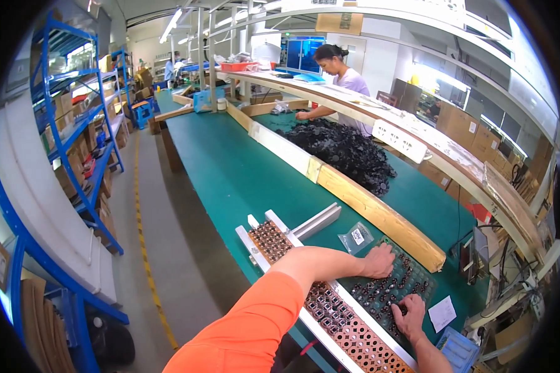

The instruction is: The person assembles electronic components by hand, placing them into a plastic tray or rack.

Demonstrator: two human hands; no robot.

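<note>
Over a clear tray [428,281] strewn with small dark metallic parts [386,292], both of my hands are working. My left hand [378,261] reaches across to the tray's far side, fingers curled down among the parts; what they hold is hidden. Nearer to me, my right hand [409,316] bends its fingers and thumb together at the tray's right edge, and any part in them is too small to make out. Under my left forearm runs a copper-coloured perforated plate [370,340] in a white rail frame [348,298]. Similar parts fill its far and middle holes; the near holes show bare.
A clear bag with a label [356,237] lies beyond the tray, a white paper [442,313] and blue bin [457,349] to its right. A wooden beam [373,214] divides the green table [221,171]. Behind it, a co-worker [351,81] reaches toward a black heap [339,149].
</note>
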